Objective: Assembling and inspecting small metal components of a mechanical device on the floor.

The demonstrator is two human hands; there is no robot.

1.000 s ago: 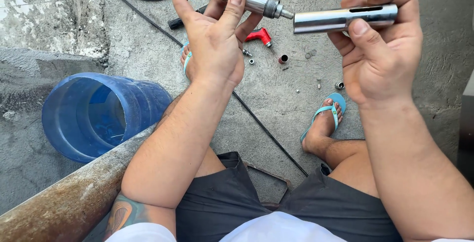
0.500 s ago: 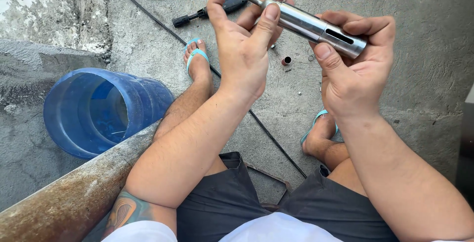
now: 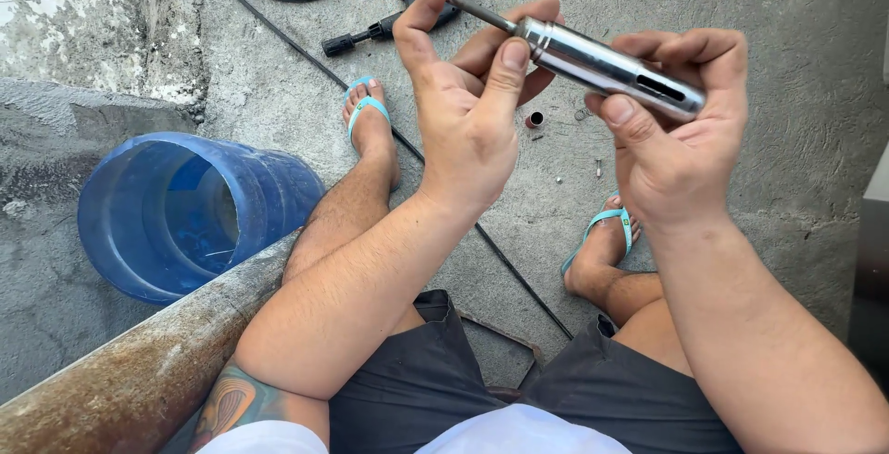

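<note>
Gripping from the head view: right hand (image 3: pixel 681 153) wrapped round a slotted steel cylinder (image 3: pixel 611 67), held up over the concrete floor (image 3: pixel 796 195). Left hand (image 3: pixel 468 107) pinched its collar end w/ thumb & fingers, by a thin rod (image 3: pixel 482 12). Blue bucket (image 3: pixel 176 213) lay on its side, well apart at left.
</note>
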